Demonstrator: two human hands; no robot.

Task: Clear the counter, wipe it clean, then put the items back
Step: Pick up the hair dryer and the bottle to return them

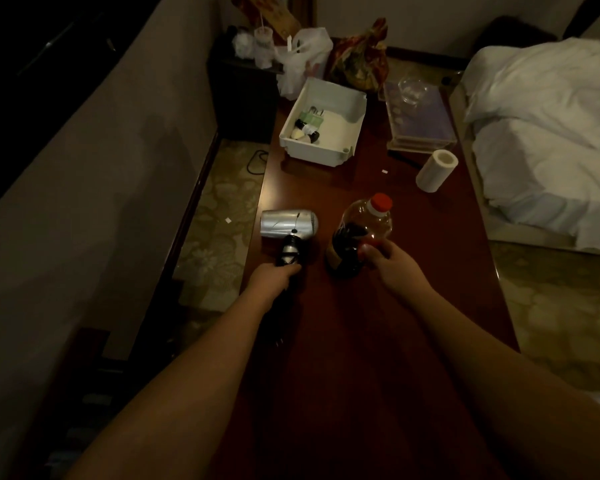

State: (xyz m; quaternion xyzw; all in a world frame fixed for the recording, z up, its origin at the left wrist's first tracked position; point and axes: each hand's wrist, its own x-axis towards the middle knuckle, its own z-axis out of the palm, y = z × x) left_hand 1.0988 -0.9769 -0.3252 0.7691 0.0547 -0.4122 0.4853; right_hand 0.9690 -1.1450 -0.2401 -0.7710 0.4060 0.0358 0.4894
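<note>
My left hand (272, 277) grips the hairdryer (288, 225), right hand (392, 263) grips the bottle (361, 233); I should lift both straight off the bench (361, 341)

Dim bedroom, likely hotel rm: bed (541, 133) w/ rumpled white duvet at right, patterned carpet (222, 230), long dark wood tabletop (378, 306) w/ hair dryer (288, 225) & toiletries tray (326, 123).

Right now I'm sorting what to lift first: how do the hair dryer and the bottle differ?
The hair dryer is silver with a black handle, gripped by the left hand; the bottle is clear with a red cap, gripped by the right hand. The dryer lies flat; the bottle is tilted. Both are over the counter.
</note>
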